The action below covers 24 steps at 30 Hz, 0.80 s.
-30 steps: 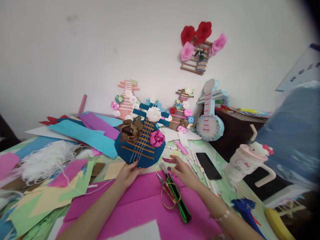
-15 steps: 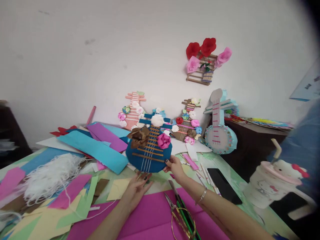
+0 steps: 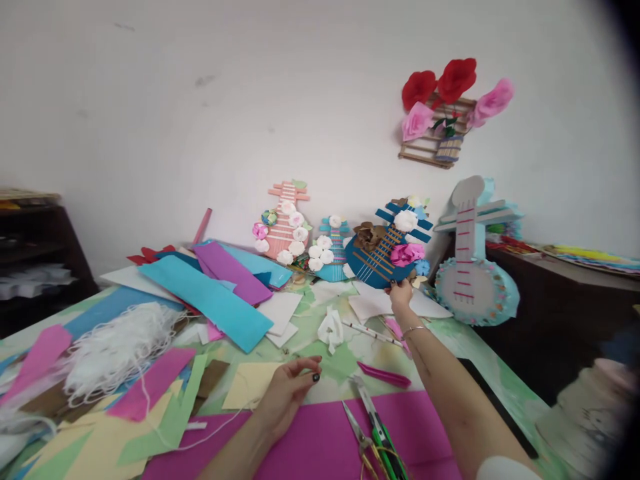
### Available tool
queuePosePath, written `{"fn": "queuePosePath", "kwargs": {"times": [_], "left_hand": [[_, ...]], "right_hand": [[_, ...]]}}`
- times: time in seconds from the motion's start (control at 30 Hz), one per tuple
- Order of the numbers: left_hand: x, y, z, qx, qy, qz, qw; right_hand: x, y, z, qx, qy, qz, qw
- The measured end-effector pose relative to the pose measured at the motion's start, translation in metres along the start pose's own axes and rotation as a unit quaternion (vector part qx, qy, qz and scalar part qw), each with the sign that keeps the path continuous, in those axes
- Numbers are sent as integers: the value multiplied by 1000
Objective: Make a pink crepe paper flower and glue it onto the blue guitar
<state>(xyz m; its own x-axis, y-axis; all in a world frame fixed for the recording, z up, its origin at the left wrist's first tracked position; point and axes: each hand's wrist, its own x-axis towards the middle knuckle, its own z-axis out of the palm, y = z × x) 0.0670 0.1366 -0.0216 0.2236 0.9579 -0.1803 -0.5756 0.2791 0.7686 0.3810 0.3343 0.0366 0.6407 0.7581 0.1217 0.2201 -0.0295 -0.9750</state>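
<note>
My right hand point(image 3: 401, 293) reaches to the back of the table, its fingers closed on the lower right edge of a dark blue craft lute point(image 3: 359, 259). The lute has brown frets, white strings and white, pink and brown paper flowers. It leans tilted to the right, hiding most of a brown flowered lute behind it. Above the magenta paper point(image 3: 305, 440), my left hand point(image 3: 286, 393) holds nothing, its thumb and forefinger slightly apart. Gold-handled scissors point(image 3: 361, 433) and a green utility knife point(image 3: 384, 440) lie on that paper between my forearms.
Beside the blue lute stand a small light-blue lute point(image 3: 330, 270) and a pink lute point(image 3: 280, 233). A pale blue banjo-like craft point(image 3: 475, 287) is at right. White string point(image 3: 120, 347) and coloured paper strips point(image 3: 210, 300) cover the left. A cup point(image 3: 590, 413) stands at the right edge.
The blue lute has gone from the middle to the back right, beside the other lutes. My left hand has come away from it; my right hand still holds its edge. The view has shifted.
</note>
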Motion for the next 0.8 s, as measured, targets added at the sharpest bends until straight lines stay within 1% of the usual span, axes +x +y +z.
{"fn": "queuePosePath", "kwargs": {"times": [0.1,0.2,0.3,0.4,0.5,0.6,0.7,0.8], "left_hand": [[-1,0,2,21,-7,-6,1000],[-1,0,3,34,-6,-12,999],[0,-1,3,36,-7,-16,999],[-1,-1,4,24,-2,-28,999],[0,-2,5,7,2,-35,999],[0,-3,5,1,-2,-41,999],[1,-3,6,-2,-5,-43,999],[1,-3,5,-3,-6,-44,999]], "right_hand": [[7,12,20,-15,-17,0,1000],[10,21,46,-32,-55,-2,998],[11,27,68,-49,-97,-2,994],[12,29,84,-62,-130,-6,990],[16,27,93,-73,-143,-9,987],[21,24,98,-79,-146,-8,986],[20,19,99,-80,-142,-6,987],[10,14,94,-75,-131,-21,988]]}}
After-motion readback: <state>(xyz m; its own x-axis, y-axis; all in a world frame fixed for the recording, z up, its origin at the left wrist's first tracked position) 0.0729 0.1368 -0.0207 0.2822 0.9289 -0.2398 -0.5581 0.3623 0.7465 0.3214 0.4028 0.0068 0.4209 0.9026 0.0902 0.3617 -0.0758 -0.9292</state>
